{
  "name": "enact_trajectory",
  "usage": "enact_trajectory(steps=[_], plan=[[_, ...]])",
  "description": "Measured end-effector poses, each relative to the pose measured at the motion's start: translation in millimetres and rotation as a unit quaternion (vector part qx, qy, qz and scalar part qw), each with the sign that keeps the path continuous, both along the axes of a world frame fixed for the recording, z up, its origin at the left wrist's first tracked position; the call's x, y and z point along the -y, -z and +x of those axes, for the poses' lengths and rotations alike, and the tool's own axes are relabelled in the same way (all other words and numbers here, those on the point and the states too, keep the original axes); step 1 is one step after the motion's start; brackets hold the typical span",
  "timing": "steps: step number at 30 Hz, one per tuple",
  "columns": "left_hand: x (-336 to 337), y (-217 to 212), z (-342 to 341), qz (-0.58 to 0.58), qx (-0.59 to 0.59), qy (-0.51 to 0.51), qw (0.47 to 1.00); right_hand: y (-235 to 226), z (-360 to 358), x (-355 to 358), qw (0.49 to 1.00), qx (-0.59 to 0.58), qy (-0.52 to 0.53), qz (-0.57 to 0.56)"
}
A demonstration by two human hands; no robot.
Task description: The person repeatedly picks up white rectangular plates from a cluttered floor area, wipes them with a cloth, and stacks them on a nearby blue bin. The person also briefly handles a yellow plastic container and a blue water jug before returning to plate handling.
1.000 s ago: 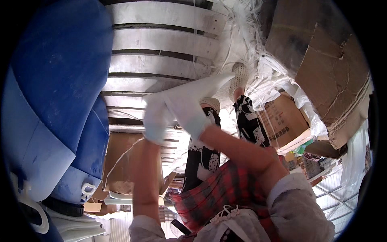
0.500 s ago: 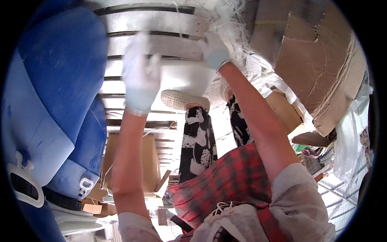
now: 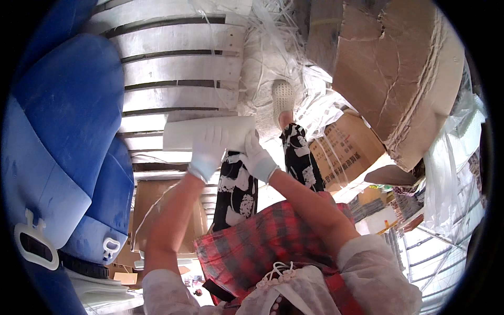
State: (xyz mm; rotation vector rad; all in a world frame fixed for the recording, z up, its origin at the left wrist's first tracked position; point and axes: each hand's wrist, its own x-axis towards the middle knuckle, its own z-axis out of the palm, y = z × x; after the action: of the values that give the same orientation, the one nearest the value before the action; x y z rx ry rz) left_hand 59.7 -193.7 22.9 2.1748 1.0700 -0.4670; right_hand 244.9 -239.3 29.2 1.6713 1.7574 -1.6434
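A smooth white sheet (image 3: 176, 137), folded or rolled into a long band, is held in front of my legs, above the edge of the slatted pallet (image 3: 173, 68). My left hand (image 3: 207, 149), in a white glove, lies over its middle, fingers stretched along the surface and the thumb hidden. At the right end of the sheet, my gloved right hand (image 3: 257, 157) grips the edge, with fingertips partly out of sight. My right shoe (image 3: 283, 97) stands on white plastic wrapping beside the pallet.
Large blue plastic drums (image 3: 68, 105) with white handles stand at the left. Torn brown cardboard (image 3: 394, 79) leans at the right over a carton (image 3: 349, 152). Loose plastic strips (image 3: 273, 26) lie along the pallet's right side. Another box (image 3: 168, 215) sits at lower left.
Both hands have come back toward my body and closer together, bringing the white sheet from the pallet with them. My right leg has stepped out, and the view has shifted.
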Motion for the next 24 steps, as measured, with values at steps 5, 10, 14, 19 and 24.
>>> enact_trajectory(steps=[5,10,14,19,24], plan=[[72.8,-12.1,-4.6,0.038,-0.030,0.004,0.999,13.5,17.9,18.6,0.976,0.046,-0.184,0.106],[-27.1,2.2,-9.5,0.023,-0.016,-0.077,0.997,40.1,29.6,-76.5,0.960,-0.001,-0.238,0.146],[-140.0,31.4,-60.4,-0.049,-0.059,0.051,0.996,76.5,-5.0,-161.6,0.978,-0.060,-0.193,-0.043],[-126.0,43.3,-75.9,0.010,-0.095,-0.151,0.984,89.4,-64.2,-165.9,0.988,-0.119,-0.092,0.037],[-4.1,-31.4,-60.0,-0.001,0.047,-0.354,0.934,-10.9,-71.3,-91.9,0.961,0.008,-0.206,0.187]])
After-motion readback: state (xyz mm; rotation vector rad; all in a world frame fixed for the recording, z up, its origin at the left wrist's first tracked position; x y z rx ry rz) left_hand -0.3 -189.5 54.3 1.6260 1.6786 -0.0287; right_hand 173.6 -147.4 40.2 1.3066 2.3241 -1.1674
